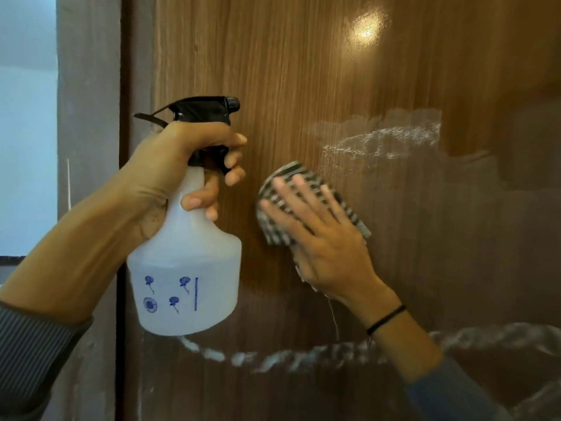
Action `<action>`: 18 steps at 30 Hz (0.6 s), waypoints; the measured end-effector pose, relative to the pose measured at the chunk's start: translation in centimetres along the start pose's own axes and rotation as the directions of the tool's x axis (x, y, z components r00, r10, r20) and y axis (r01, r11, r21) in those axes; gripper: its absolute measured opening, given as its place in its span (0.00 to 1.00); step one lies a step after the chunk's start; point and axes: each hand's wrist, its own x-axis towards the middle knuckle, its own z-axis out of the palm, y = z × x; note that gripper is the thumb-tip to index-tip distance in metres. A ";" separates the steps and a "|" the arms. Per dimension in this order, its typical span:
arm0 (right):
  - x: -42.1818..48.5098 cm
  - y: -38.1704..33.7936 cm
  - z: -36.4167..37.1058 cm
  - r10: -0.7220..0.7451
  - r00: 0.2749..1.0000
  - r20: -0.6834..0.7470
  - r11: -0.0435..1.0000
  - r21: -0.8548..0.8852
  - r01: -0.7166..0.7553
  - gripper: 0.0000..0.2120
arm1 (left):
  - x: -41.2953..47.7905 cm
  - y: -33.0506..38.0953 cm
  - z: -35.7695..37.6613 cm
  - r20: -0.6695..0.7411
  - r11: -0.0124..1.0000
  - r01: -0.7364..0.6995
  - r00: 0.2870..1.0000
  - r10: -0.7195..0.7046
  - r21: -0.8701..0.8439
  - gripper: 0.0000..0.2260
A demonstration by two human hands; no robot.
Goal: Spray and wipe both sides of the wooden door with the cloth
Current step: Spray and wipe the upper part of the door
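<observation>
Wooden door (303, 71) streaked with foam, my left hand (170, 177) gripping the spray bottle (185, 268) beside it, my right hand (328, 244) pressing the striped cloth (291, 174) flat, fingers spread.

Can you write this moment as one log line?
left hand: grips white plastic spray bottle | right hand: presses black-striped cloth on brown wooden door

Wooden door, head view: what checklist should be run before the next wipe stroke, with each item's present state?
1. Striped cloth pressed flat on the wooden door by the right hand: ok.
2. Left hand grips the spray bottle at its neck: ok.
3. Spray above the cloth wiped off: not ok, a white streak shows there.
4. Lower white streak wiped off: not ok.
5. Door's other side done: cannot tell.
</observation>
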 end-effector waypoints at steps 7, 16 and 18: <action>-1.4 -3.6 1.6 -0.104 0.989 0.101 0.993 0.061 0.099 0.29 | 0.4 -1.4 0.7 0.032 0.995 0.066 0.997 -0.064 -0.078 0.14; -8.0 1.2 -0.7 0.453 0.891 -0.023 0.868 0.242 -0.434 0.34 | -0.2 -4.4 1.0 0.134 0.996 0.053 0.990 -0.044 -0.070 0.12; -7.4 0.7 -2.0 0.595 0.803 -0.047 0.739 0.425 -0.522 0.34 | -0.1 -4.8 1.3 0.171 0.996 0.047 0.985 -0.033 -0.078 0.12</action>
